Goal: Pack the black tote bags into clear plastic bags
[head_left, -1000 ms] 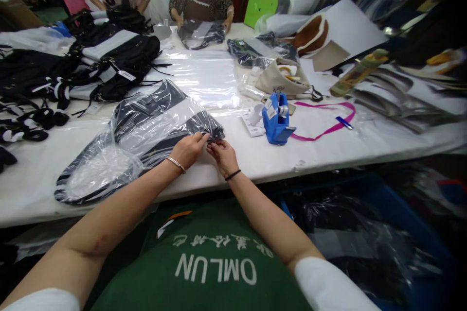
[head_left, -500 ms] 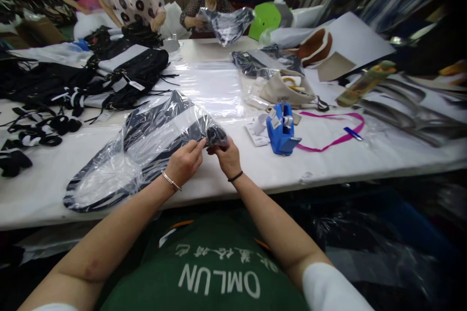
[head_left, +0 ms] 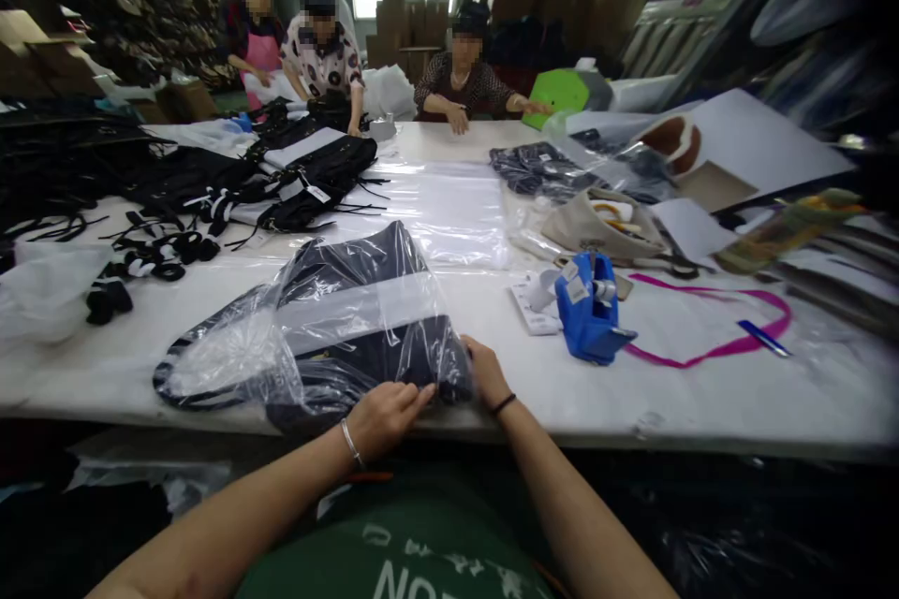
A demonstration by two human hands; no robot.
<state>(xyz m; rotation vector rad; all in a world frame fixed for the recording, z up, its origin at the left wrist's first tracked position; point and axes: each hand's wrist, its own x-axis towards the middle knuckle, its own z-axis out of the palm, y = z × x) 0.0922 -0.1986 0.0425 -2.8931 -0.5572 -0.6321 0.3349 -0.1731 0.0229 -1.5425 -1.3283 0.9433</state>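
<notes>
A dark bag (head_left: 358, 351) with a pale band across it lies at the table's front edge inside a clear plastic sleeve (head_left: 414, 299). Its striped strap loops out to the left under crumpled plastic. My left hand (head_left: 390, 416) is closed on the lower edge of the wrapped bag, index finger stretched along the plastic. At the right end, my right hand (head_left: 486, 372) grips the bag's corner, its fingertips partly hidden behind the plastic. A blue tape dispenser (head_left: 588, 309) stands to the right of my right hand, with a white label pad (head_left: 535, 307) beside it.
Black bags (head_left: 316, 168) and bundled black straps (head_left: 169, 253) cover the left side. Flat clear sleeves (head_left: 428, 206) lie mid-table. Rightward are a beige pouch (head_left: 604, 225), a pink strap (head_left: 702, 360) and a blue cutter (head_left: 764, 338). Several people work across the table.
The view has tilted up. The bag's right end now lies flatter and nearer the table edge. My right hand has moved from the bag's upper corner to its right side, farther from my left.
</notes>
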